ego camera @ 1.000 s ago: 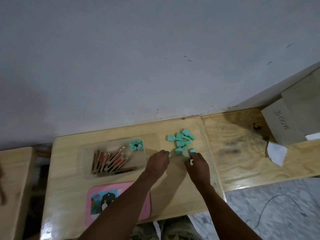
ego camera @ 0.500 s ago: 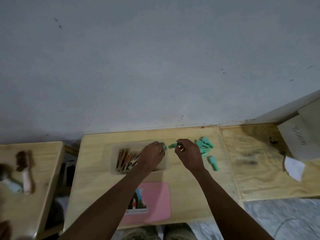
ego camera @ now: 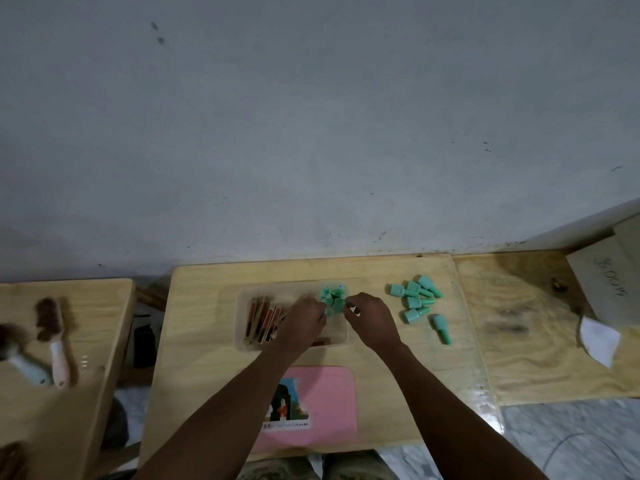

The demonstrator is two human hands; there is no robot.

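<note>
A clear plastic tray lies on the wooden table. Its left side holds several red-brown sticks; a cluster of green caps stands in its far right corner. My left hand and my right hand meet over the tray right at that cluster, fingers curled. Both hands' fingertips touch the green caps there; blur hides exactly what each pinches. Right of the tray, a loose pile of green caps lies on the table, with one single cap apart.
A pink lid with a picture lies at the table's near edge. A second table on the left carries two brushes. To the right are a plywood board, a cardboard box and white paper. The wall runs behind.
Both hands moved left from the loose pile of caps to the tray and now meet at the cluster of caps in its corner. The camera view has shifted left.
</note>
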